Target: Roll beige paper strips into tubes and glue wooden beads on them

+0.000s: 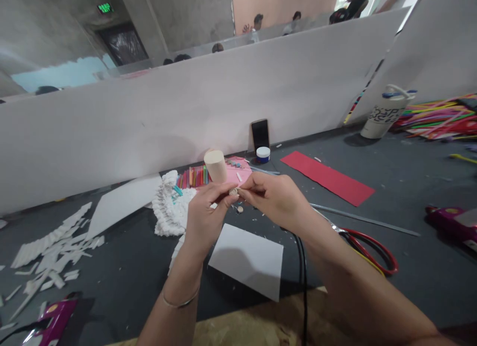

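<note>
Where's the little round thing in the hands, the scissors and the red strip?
Little round thing (pixel 233 191): head view, on its face.
Scissors (pixel 338 229): head view, near the pivot.
Red strip (pixel 328 178): head view, on its middle.

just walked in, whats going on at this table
The left hand and right hand hold a small beige round piece in their fingertips, over a dark grey table. A white rectangular sheet lies nearer the camera, a pale cream cylinder stands beyond, and red-handled metal scissors lie to the right.
</note>
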`<state>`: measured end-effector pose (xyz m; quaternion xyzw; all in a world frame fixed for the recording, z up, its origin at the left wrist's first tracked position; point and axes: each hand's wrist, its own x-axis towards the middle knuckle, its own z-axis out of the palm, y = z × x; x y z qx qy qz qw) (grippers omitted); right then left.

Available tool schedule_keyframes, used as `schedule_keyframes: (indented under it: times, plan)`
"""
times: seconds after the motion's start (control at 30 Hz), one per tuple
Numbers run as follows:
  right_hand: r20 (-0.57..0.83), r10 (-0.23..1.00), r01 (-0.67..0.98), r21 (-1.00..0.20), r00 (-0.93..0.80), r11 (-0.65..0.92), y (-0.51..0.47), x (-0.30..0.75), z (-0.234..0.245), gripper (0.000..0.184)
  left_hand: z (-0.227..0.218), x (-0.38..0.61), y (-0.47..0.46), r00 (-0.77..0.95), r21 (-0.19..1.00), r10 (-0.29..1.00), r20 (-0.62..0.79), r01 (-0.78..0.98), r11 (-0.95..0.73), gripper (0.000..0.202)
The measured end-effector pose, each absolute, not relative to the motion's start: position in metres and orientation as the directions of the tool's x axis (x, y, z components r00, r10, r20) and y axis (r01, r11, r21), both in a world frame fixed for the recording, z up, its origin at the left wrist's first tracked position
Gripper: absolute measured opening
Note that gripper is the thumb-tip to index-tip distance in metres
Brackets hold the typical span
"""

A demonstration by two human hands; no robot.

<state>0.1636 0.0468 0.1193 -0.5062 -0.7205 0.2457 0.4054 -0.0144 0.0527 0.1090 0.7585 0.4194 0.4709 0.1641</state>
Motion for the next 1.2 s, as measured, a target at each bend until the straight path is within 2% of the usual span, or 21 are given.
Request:
schedule_keyframes:
  times: [0.13,0.27,0.43,0.57,0.73,0.83,0.9,0.93,1.1,1.2]
  plan:
    - [0.313,0.936,0.532,-0.771,-0.159,0.349,0.049,0.167,0.12,0.012,0.101,-0.014,0.061,0.18,0.758,0.847,0.501,0.382,-0.529,0.018]
    - [0.376,0.918,0.55,-0.744,-0.125,0.379,0.052,0.178,0.116,0.013,0.085,-0.017,0.073,0.086,0.88,0.923,0.376,0.279,-0.384,0.02]
    - [0.391,0.917,0.526,-0.764,-0.084,0.374,0.051,0.188,0.114,0.014,0.063,-0.03,0.062,0.05,0.884,0.943,0.329,0.334,-0.326,0.023]
    - [0.368,0.922,0.5,-0.78,-0.122,0.377,0.048,0.188,0.114,0.018,0.044,-0.053,0.037,-0.03,0.886,0.953,0.302,0.378,-0.269,0.023]
    - [0.283,0.941,0.638,-0.694,-0.185,0.334,0.047,0.205,0.102,0.021,0.014,-0.078,0.015,-0.121,0.927,0.98,0.16,0.358,-0.107,0.03]
    - [0.096,0.986,0.792,-0.587,-0.137,0.167,0.047,0.225,0.08,0.026,-0.001,-0.081,0.009,-0.158,0.94,0.972,0.172,0.322,-0.114,0.031]
    - [-0.112,0.993,0.854,-0.513,0.03,-0.084,0.046,0.235,0.061,0.034,-0.007,-0.077,0.007,-0.182,0.946,0.963,0.2,0.291,-0.142,0.031]
    - [-0.158,0.985,0.859,-0.493,0.068,-0.138,0.046,0.238,0.05,0.038,-0.007,-0.074,0.007,-0.188,0.95,0.96,0.208,0.273,-0.153,0.03]
    - [-0.183,0.96,0.848,-0.454,0.212,-0.273,0.043,0.239,0.005,0.057,0.001,-0.056,-0.013,-0.198,0.963,0.953,0.229,0.191,-0.192,0.031]
    - [-0.157,0.95,0.835,-0.454,0.269,-0.312,0.046,0.235,-0.005,0.056,0.009,-0.046,-0.041,-0.204,0.961,0.942,0.267,0.126,-0.246,0.03]
